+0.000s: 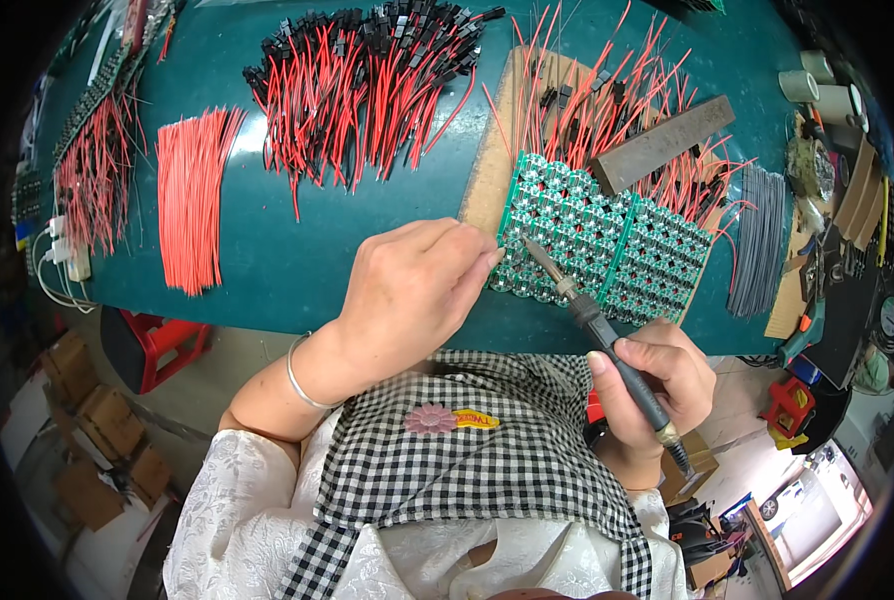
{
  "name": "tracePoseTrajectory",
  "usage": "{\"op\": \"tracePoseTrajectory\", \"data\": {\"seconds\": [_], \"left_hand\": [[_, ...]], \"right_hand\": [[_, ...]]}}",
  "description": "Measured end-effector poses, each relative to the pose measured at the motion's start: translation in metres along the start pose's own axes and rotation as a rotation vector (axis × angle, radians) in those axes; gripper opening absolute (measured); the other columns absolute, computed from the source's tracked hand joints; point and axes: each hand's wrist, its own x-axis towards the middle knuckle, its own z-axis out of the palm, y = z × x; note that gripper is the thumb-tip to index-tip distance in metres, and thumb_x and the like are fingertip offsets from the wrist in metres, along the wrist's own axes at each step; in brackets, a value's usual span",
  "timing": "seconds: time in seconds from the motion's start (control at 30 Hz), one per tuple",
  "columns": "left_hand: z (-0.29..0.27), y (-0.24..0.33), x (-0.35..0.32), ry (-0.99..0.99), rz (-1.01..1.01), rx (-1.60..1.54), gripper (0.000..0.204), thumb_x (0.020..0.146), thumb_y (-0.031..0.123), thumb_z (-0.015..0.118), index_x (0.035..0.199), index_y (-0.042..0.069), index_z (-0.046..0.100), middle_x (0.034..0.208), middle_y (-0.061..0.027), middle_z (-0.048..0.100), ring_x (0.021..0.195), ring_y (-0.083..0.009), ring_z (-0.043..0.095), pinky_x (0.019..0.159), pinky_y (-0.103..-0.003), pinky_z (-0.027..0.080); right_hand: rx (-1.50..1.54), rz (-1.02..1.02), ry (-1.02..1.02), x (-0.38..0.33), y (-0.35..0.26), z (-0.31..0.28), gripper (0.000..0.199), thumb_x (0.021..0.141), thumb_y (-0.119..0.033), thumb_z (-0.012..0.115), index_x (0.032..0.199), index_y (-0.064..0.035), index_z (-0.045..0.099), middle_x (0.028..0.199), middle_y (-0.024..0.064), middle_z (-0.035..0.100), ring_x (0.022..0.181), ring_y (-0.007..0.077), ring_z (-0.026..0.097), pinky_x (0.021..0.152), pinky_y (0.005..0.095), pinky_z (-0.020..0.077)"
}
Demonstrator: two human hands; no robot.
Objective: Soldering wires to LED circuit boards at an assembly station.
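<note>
My right hand point(662, 375) grips a soldering iron point(607, 335) by its dark handle, its tip pointing up and left over a green circuit board panel point(657, 260). The panel carries rows of small round units. At its left edge, my left hand point(417, 275) is closed in a pinch, fingertips close to the board; what they hold, if anything, is hidden. Red and black wires point(607, 115) fan out from the panel's far side. A flat metal bar point(664, 145) lies slantwise across these wires and the panel's far edge. A brown board point(484, 165) lies beneath.
On the green table point(297, 255) lie a heap of red and black connector leads point(367, 95), a bundle of red wires point(195, 200) and a bundle of grey wires point(759, 240). More wired boards point(97, 150) are at far left. White rolls point(837, 103) stand at the right.
</note>
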Motion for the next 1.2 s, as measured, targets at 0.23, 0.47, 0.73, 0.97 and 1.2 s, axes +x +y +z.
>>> {"op": "tracePoseTrajectory", "data": {"seconds": [0.23, 0.47, 0.73, 0.97, 1.2], "left_hand": [[-0.010, 0.007, 0.001, 0.033, -0.031, 0.003, 0.010, 0.082, -0.003, 0.078, 0.087, 0.002, 0.070, 0.072, -0.0079, 0.066, 0.057, -0.0211, 0.060, 0.053, -0.032, 0.047], [0.001, -0.002, 0.003, 0.030, 0.019, -0.017, 0.011, 0.081, -0.003, 0.078, 0.087, 0.002, 0.070, 0.073, -0.0085, 0.067, 0.058, -0.0219, 0.062, 0.053, -0.033, 0.048], [0.002, -0.002, 0.006, 0.008, 0.015, -0.003, 0.012, 0.081, -0.002, 0.078, 0.087, 0.002, 0.069, 0.074, -0.0090, 0.068, 0.060, -0.0235, 0.064, 0.054, -0.034, 0.050], [0.003, -0.002, 0.005, 0.024, 0.026, -0.015, 0.012, 0.081, -0.002, 0.078, 0.087, 0.002, 0.069, 0.074, -0.0091, 0.068, 0.060, -0.0239, 0.064, 0.055, -0.034, 0.050], [0.009, -0.004, 0.006, 0.034, 0.024, -0.026, 0.012, 0.081, -0.001, 0.078, 0.087, 0.002, 0.069, 0.074, -0.0092, 0.067, 0.059, -0.0237, 0.064, 0.054, -0.034, 0.050]], "right_hand": [[0.122, 0.058, 0.113, -0.006, 0.008, -0.010, 0.027, 0.065, 0.003, 0.086, 0.082, -0.0001, 0.065, 0.067, 0.0105, 0.064, 0.054, 0.0180, 0.060, 0.048, 0.0279, 0.0431], [0.129, 0.094, 0.057, 0.004, 0.013, -0.013, 0.025, 0.065, 0.003, 0.086, 0.080, 0.0021, 0.066, 0.068, 0.0122, 0.065, 0.055, 0.0177, 0.061, 0.050, 0.0275, 0.0434], [0.068, 0.047, -0.040, 0.016, 0.008, -0.013, 0.025, 0.067, 0.002, 0.088, 0.080, 0.0017, 0.067, 0.070, 0.0128, 0.067, 0.059, 0.0194, 0.065, 0.052, 0.0281, 0.0479], [0.058, 0.065, -0.048, 0.018, 0.004, -0.015, 0.025, 0.066, 0.001, 0.089, 0.080, 0.0015, 0.067, 0.070, 0.0126, 0.067, 0.059, 0.0199, 0.065, 0.053, 0.0280, 0.0488], [0.061, 0.092, -0.068, 0.020, 0.004, -0.016, 0.025, 0.066, 0.001, 0.089, 0.080, 0.0023, 0.068, 0.070, 0.0125, 0.067, 0.059, 0.0200, 0.065, 0.054, 0.0283, 0.0491]]}}
